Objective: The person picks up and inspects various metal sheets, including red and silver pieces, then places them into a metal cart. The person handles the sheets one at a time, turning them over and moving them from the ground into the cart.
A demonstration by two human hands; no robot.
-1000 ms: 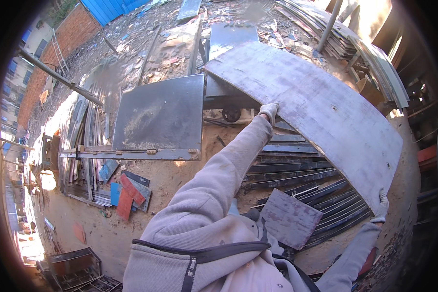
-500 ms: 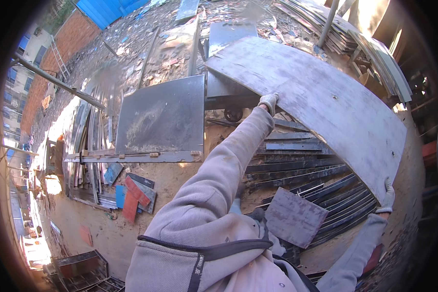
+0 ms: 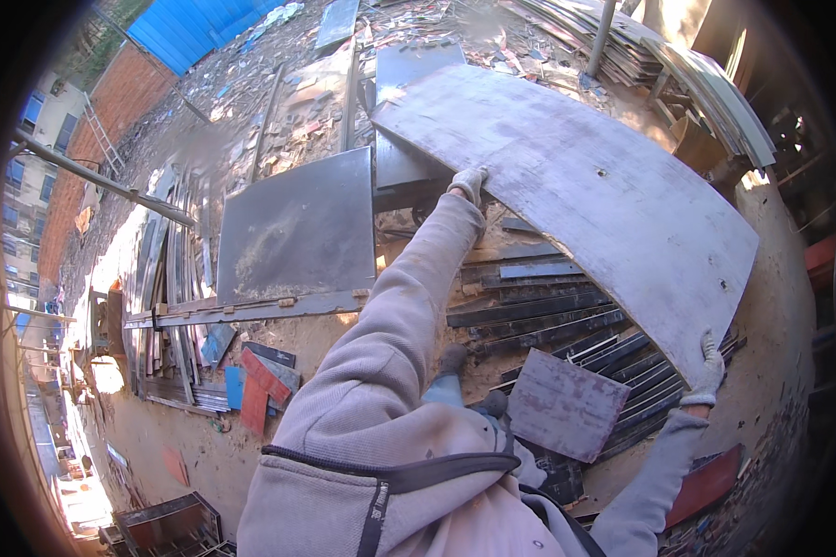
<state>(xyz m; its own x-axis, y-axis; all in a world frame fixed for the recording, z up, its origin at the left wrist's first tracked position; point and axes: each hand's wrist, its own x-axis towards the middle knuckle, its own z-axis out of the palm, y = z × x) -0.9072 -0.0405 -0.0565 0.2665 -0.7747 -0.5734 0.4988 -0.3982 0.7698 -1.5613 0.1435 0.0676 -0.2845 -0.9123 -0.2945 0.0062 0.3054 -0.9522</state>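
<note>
A large, pale, worn plywood sheet (image 3: 576,176) slants across the upper right, held up between both hands. My left hand (image 3: 469,185), in a whitish work glove, grips its near long edge toward the left part. Lower down, my right hand (image 3: 707,373), gloved alike, clasps the sheet's right-hand near corner. The fingers of each hand are partly hidden at the edge. The sheet's far left end overlaps a dark metal table surface (image 3: 402,165). Below its near edge lie several long dark bars (image 3: 548,311) on the ground.
Left of the sheet stands a dark flat panel table (image 3: 297,227) with a long front rail. A smaller purplish board (image 3: 567,404) lies on the bars near my feet. Red board scraps (image 3: 258,390) lie at left. Stacked boards (image 3: 715,97) stand at the far right; a metal pole (image 3: 602,39) rises there.
The plywood sheet and both hands have shifted slightly left in the picture as the view moved. Both hands keep their hold. My foot shows more plainly beside the bars.
</note>
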